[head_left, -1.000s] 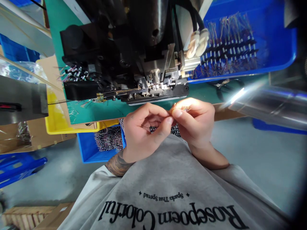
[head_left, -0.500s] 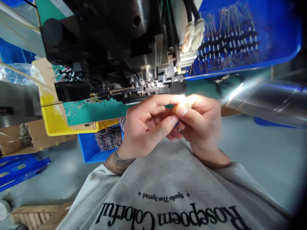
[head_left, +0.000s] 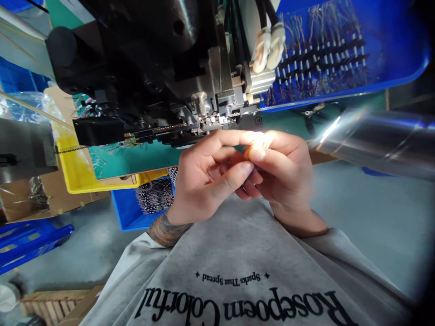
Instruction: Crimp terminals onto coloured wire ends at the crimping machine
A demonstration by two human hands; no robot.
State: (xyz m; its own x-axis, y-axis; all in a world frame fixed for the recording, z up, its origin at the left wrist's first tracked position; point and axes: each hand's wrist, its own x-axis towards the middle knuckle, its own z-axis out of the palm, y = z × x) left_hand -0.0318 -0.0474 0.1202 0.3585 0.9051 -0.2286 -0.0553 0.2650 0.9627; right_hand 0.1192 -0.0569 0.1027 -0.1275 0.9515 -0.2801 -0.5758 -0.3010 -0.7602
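My left hand (head_left: 204, 176) and my right hand (head_left: 283, 174) meet just below the front of a black crimping machine (head_left: 152, 72). Both pinch a small bundle of thin wires (head_left: 260, 144) that is lit brightly at the fingertips; most of it is hidden by my fingers. The machine's metal die and terminal strip (head_left: 210, 120) sit directly above my knuckles, a short gap away.
A blue tray (head_left: 390, 54) of wired connectors lies at the upper right on the green bench (head_left: 136, 158). A shiny metal tube (head_left: 380, 140) juts in from the right. A yellow bin (head_left: 78, 174) and a blue bin (head_left: 127, 210) with wires stand at lower left.
Both hands have risen with the wire bundle towards the machine's die and closed up together; my left forefinger now stretches over to the right hand's fingertips.
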